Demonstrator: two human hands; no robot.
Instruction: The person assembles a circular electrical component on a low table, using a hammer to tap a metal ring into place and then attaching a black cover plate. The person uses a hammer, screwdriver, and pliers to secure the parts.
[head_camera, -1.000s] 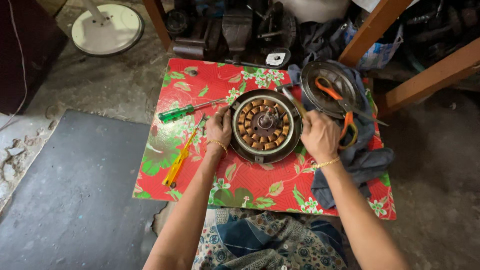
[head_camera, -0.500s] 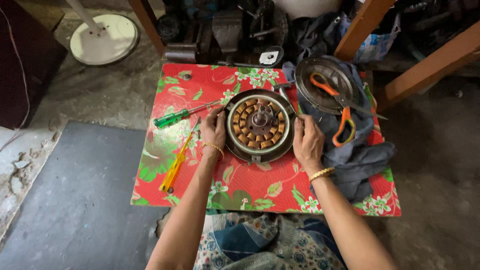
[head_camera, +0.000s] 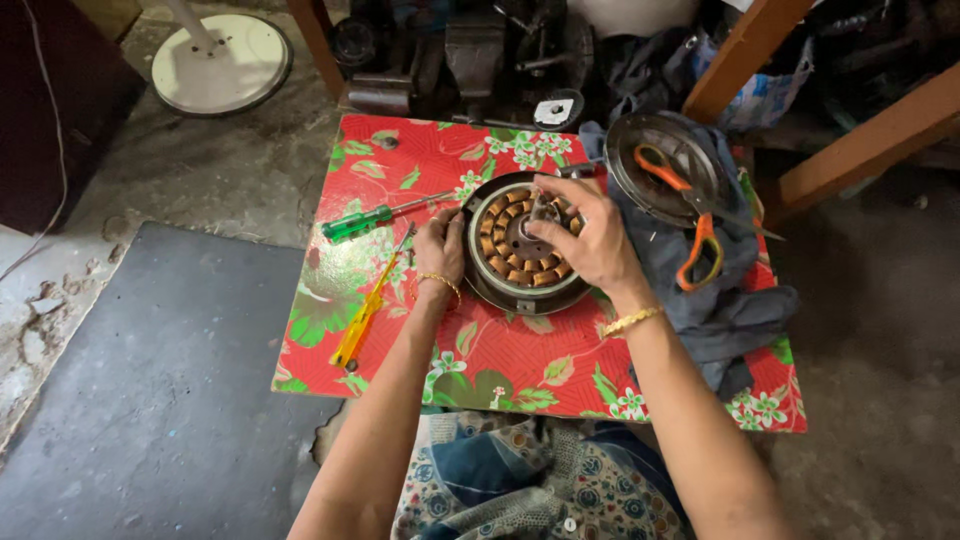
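— Head view: what is seen at the middle of the bench (head_camera: 400, 160)?

— A round motor (head_camera: 522, 243), ringed with copper-coloured coils inside a grey metal housing, is seen lying flat on the red flowered cover of the bench, roughly at its centre.

— How is the motor being held?

— The left hand (head_camera: 440, 250) is laid against the motor's left rim, its grip curled onto the edge of the housing. The right hand (head_camera: 590, 238) is spread over the motor's right half; its fingers (head_camera: 545, 208) are brought together on the small hub at the centre of the coils. Whether the hub is truly clamped cannot be told, since part of it is hidden by the fingers. A gold bangle is worn on each wrist.

— And what is placed around the motor?

— Left of the motor, a green-handled screwdriver (head_camera: 380, 216) is laid with its shaft pointing toward the housing. Just below that, still left of the motor, a yellow-handled screwdriver (head_camera: 365, 312) is laid at a slant, its tip near the left hand. Right of the motor, a round metal cover (head_camera: 655, 165) is rested on a heap of dark blue cloth (head_camera: 720, 300), and orange-handled scissors (head_camera: 690, 220) are laid across the cover. Behind the motor, past the bench's far edge, dark metal parts are piled, and further left a white round base (head_camera: 222, 65) is stood on the concrete floor.
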